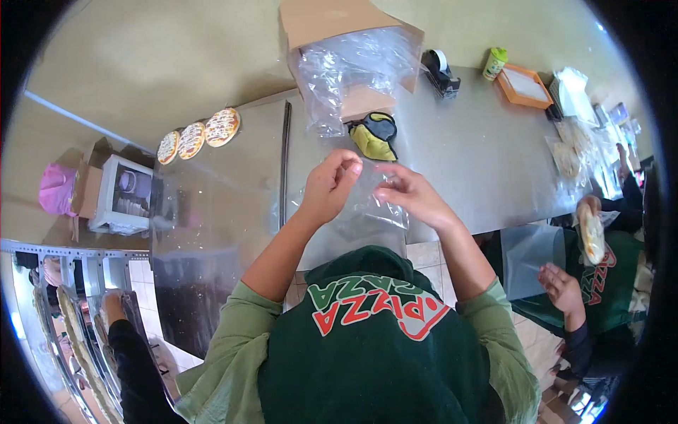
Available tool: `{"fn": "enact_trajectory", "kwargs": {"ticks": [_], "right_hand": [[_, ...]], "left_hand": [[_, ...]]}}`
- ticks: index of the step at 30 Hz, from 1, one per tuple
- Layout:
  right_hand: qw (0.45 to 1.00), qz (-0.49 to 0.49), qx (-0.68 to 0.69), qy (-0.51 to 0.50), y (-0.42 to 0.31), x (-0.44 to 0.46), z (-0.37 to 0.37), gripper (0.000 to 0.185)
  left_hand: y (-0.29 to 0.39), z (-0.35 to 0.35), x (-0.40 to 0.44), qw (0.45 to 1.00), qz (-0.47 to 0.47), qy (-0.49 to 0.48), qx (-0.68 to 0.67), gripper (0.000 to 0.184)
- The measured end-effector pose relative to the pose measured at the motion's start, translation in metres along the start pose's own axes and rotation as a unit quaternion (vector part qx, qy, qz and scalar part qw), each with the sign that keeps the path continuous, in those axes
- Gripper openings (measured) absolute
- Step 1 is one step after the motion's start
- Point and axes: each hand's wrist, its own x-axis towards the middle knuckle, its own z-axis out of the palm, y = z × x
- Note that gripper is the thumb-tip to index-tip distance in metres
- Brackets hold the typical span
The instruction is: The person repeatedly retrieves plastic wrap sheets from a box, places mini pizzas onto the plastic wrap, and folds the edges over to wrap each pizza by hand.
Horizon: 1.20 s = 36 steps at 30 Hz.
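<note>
A clear plastic bag (364,208) hangs between my hands, above the near edge of the metal table. My left hand (332,185) is closed in a pinch at the bag's upper left side. At its upper right my right hand (418,198) is held with thumb and forefinger apart, touching or very near the film. Just beyond my hands lies a crumpled yellow, grey and black cloth item (374,138). Behind it, a cardboard box (339,22) on its side spills a pile of clear plastic bags (353,67).
Three topped pizzas (191,140) lie on the left metal table (212,212). Farther right are a tape dispenser (442,76), a green container (496,63) and an orange frame-like tray (524,86). At right, a co-worker holds a pizza (592,230) near a plastic bag (531,258). Another arm (131,360) reaches in at lower left.
</note>
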Motion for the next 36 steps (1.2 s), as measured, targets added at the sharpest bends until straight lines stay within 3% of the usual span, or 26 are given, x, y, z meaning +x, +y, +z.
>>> {"fn": "enact_trajectory", "kwargs": {"ticks": [1,3,5,7,9,13,16,17,19,21,22,25,26,28,31,32,33,34,35,36], "right_hand": [[0.999,0.002,-0.051,-0.002,0.009,0.008,0.000,0.036],[0.993,-0.001,-0.110,0.051,0.014,0.013,0.007,0.018],[0.993,-0.003,0.016,0.118,0.018,0.014,0.011,0.015],[0.980,-0.012,0.099,0.169,0.018,0.017,0.016,0.012],[0.969,-0.028,0.136,0.206,0.009,0.015,0.027,0.012],[0.959,-0.091,0.081,0.256,0.000,0.016,0.051,0.014],[0.949,-0.120,-0.050,0.288,0.008,0.017,0.061,0.014],[0.943,-0.120,-0.085,0.299,0.008,0.017,0.063,0.013],[0.926,-0.122,-0.166,0.316,0.015,0.017,0.059,0.011],[0.900,-0.123,-0.258,0.330,0.035,0.005,0.039,0.010],[0.909,-0.092,-0.235,0.332,0.044,0.004,0.030,0.008],[0.949,0.011,-0.098,0.300,0.053,0.003,0.016,0.009],[0.951,0.026,0.045,0.304,0.048,0.005,0.019,0.010],[0.896,0.053,0.324,0.297,0.026,0.010,0.042,0.013],[0.891,0.064,0.338,0.296,0.012,0.002,0.086,0.010],[0.881,0.072,0.356,0.303,0.011,0.001,0.090,0.011],[0.844,0.115,0.323,0.413,0.016,0.009,0.052,0.014],[0.824,0.065,0.351,0.440,0.087,0.008,-0.009,0.019],[0.797,0.132,0.338,0.483,0.094,-0.003,-0.046,0.021],[0.828,0.120,0.323,0.443,0.116,-0.010,-0.064,0.020]], "left_hand": [[0.002,-0.002,0.002,0.999,-0.018,-0.039,0.013,0.022],[0.005,-0.009,0.010,0.962,0.132,0.099,0.218,0.030],[0.009,-0.017,0.009,0.925,0.156,0.194,0.288,0.036],[0.013,-0.021,-0.011,0.940,0.056,0.245,0.233,0.040],[0.017,-0.007,-0.030,0.964,0.015,0.190,0.187,0.041],[0.006,0.013,-0.045,0.977,-0.030,0.160,0.140,0.037],[-0.004,0.005,-0.039,0.980,-0.174,0.059,-0.071,0.022],[-0.004,0.001,-0.035,0.951,-0.233,0.063,-0.194,0.018],[0.006,-0.010,-0.026,0.838,-0.338,0.066,-0.424,0.013],[0.013,-0.021,-0.028,0.770,-0.372,0.091,-0.510,0.013],[0.012,-0.024,-0.026,0.733,-0.388,0.105,-0.549,0.014],[-0.036,-0.015,-0.033,0.686,-0.218,-0.074,-0.690,0.021],[-0.041,-0.010,-0.034,0.771,-0.236,-0.004,-0.591,0.026],[-0.021,0.008,-0.033,0.889,-0.254,0.131,-0.358,0.035],[-0.020,0.035,-0.029,0.895,-0.251,0.190,-0.315,0.038],[-0.019,0.029,-0.026,0.870,-0.283,0.181,-0.360,0.038],[-0.013,0.012,-0.023,0.841,-0.316,0.172,-0.404,0.038],[-0.004,0.001,-0.021,0.810,-0.343,0.163,-0.448,0.038],[-0.018,-0.003,-0.017,0.802,-0.355,0.149,-0.457,0.037],[-0.043,-0.003,-0.018,0.793,-0.368,0.138,-0.466,0.037]]}}
